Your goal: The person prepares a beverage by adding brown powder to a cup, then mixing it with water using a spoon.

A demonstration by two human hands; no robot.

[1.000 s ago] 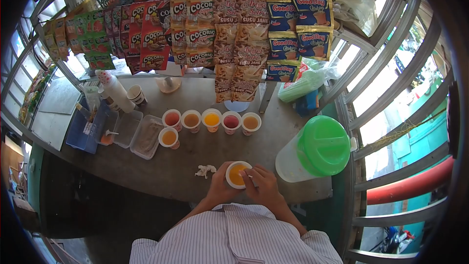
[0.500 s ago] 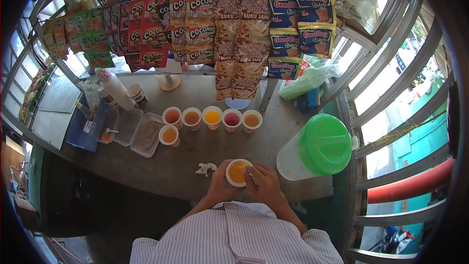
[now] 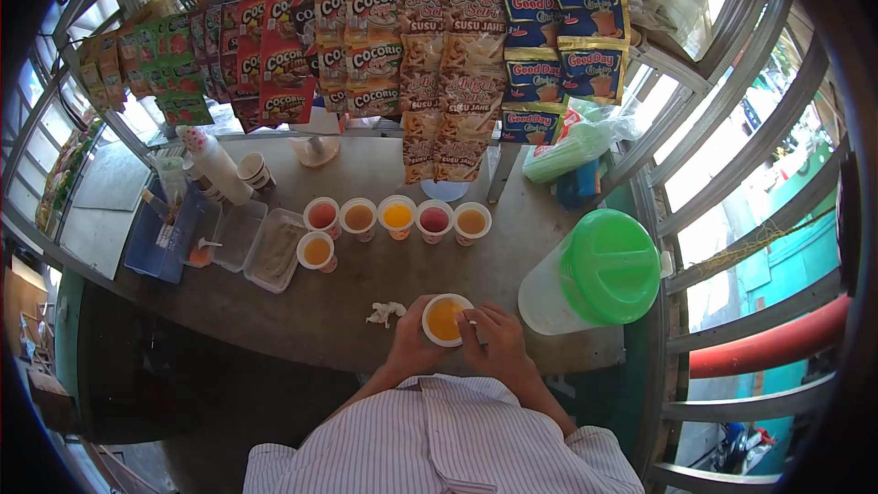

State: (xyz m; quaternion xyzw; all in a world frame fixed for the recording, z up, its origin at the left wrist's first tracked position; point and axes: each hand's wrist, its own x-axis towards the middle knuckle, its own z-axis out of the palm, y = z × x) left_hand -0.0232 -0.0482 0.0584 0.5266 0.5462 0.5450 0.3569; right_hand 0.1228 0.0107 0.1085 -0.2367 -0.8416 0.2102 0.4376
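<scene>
Near the counter's front edge, my left hand (image 3: 412,340) wraps round the side of a paper cup (image 3: 426,322) of orange drink. My right hand (image 3: 498,343) is closed over the cup's right rim, pinching a thin white utensil (image 3: 473,318). Only a short piece of it shows between the fingers, so its kind is hidden. A crumpled white tissue (image 3: 386,313) lies just left of the cup. Farther back stands a row of several filled cups (image 3: 398,216) in red, brown, yellow and orange, with one orange cup (image 3: 316,252) in front of the row's left end.
A big clear container with a green lid (image 3: 611,267) stands at right. Plastic tubs (image 3: 274,256) and a blue basket (image 3: 155,252) sit at left, near stacked cups (image 3: 215,165). Drink sachets (image 3: 457,73) hang across the back. Metal bars (image 3: 759,229) border the right side.
Both hands stay at the same cup, with only a slight shift of the right fingers at the rim. The other cups and containers stay in place.
</scene>
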